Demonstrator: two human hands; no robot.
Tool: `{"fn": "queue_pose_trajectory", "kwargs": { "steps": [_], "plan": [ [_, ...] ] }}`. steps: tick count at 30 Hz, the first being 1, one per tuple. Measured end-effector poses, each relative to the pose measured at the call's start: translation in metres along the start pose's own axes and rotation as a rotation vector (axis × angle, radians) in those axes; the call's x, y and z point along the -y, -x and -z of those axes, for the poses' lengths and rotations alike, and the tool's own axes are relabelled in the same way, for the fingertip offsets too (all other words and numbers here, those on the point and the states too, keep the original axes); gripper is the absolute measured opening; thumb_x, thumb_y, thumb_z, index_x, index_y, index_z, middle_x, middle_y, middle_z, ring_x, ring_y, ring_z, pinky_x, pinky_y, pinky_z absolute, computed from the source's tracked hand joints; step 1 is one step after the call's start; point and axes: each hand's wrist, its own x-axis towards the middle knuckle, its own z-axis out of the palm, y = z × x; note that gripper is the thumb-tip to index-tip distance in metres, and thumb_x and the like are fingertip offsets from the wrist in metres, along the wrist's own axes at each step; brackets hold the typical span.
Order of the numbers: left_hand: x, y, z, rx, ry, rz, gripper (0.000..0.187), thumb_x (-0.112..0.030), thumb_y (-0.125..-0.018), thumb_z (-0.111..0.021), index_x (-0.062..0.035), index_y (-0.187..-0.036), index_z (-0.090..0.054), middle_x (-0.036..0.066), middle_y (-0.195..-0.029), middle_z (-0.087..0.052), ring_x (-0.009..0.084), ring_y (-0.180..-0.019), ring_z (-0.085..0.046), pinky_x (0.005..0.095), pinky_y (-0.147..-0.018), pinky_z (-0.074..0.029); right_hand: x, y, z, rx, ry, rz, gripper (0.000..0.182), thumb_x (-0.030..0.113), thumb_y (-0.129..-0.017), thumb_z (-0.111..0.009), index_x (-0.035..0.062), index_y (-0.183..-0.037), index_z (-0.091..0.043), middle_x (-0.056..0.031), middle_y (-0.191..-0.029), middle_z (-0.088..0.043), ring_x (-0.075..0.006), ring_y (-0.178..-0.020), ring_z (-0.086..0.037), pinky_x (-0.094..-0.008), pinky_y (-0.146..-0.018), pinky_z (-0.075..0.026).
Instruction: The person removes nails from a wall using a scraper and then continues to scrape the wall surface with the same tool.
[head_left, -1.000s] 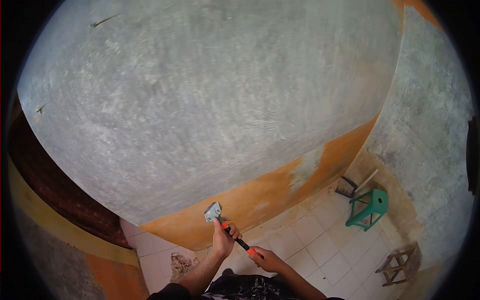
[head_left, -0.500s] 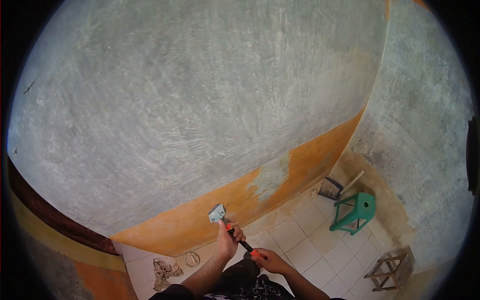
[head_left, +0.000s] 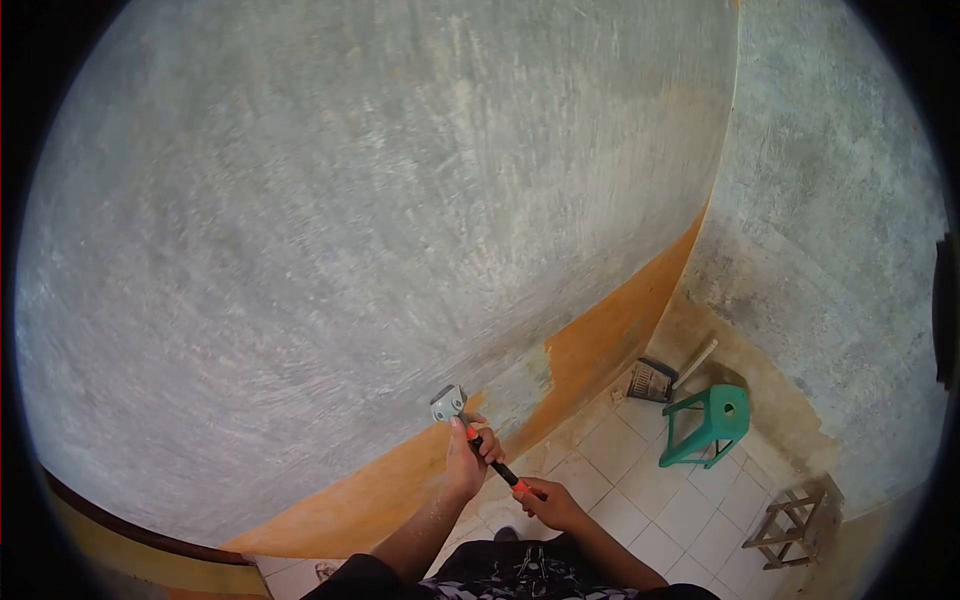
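Note:
A wall scraper [head_left: 448, 403] with a broad metal head and a black-and-red handle slants across in front of me, its head at the upper left. My left hand [head_left: 470, 458] is closed around the handle just below the head, the thumb lying up along it. Lower down, my right hand [head_left: 550, 505] grips the red end of the handle. In this view the scraper's head overlaps the wall [head_left: 330, 280], where rough grey plaster meets the orange paint [head_left: 370, 490] low down.
In the corner on the right stand a green plastic stool [head_left: 722, 415] and a dark dustpan [head_left: 652, 381] with a pale handle. A small wooden stool [head_left: 785, 530] is nearer to me. White tiles [head_left: 640, 480] cover the floor. Part of a cloth [head_left: 325, 571] shows at the bottom left.
My view has turned and shifted, so the wire-like ring on the floor is out of sight. Both hands and the scraper have risen slightly and shifted right in view, still gripped.

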Motion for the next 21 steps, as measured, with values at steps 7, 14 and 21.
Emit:
{"fn": "queue_pose_trajectory", "kwargs": {
  "steps": [7, 14, 21],
  "plan": [
    [0.043, -0.053, -0.036, -0.036, 0.04, 0.003, 0.05, -0.06, -0.103, -0.027, -0.0127, -0.11, -0.043, 0.0, -0.061, -0.031, 0.0147, -0.054, -0.035, 0.0354, -0.061, -0.039, 0.025, -0.012, 0.077, 0.016, 0.062, -0.056, 0.027, 0.025, -0.097, -0.063, 0.0029, -0.114, -0.065, 0.0018, -0.071, -0.056, -0.0065, -0.063, -0.052, -0.0235, -0.06, -0.045],
    [0.108, -0.115, -0.127, -0.055, 0.054, -0.036, 0.052, -0.063, -0.101, -0.027, -0.0154, -0.109, -0.046, -0.001, -0.062, -0.031, 0.0143, -0.055, -0.034, 0.0349, -0.061, -0.037, 0.041, -0.013, 0.209, 0.032, 0.114, -0.053, 0.025, 0.025, -0.097, -0.062, 0.0029, -0.109, -0.064, 0.0017, -0.073, -0.057, -0.0065, -0.065, -0.054, -0.0243, -0.062, -0.046],
    [0.181, -0.17, -0.209, -0.071, 0.012, -0.039, 0.049, -0.057, -0.104, -0.027, -0.0109, -0.11, -0.043, 0.001, -0.061, -0.034, 0.0144, -0.055, -0.037, 0.0339, -0.059, -0.04, 0.038, -0.011, 0.328, 0.072, 0.044, -0.082, 0.023, 0.026, -0.098, -0.061, 0.0039, -0.104, -0.063, 0.0011, -0.072, -0.058, -0.0068, -0.065, -0.055, -0.0239, -0.061, -0.046]
  ]
}}
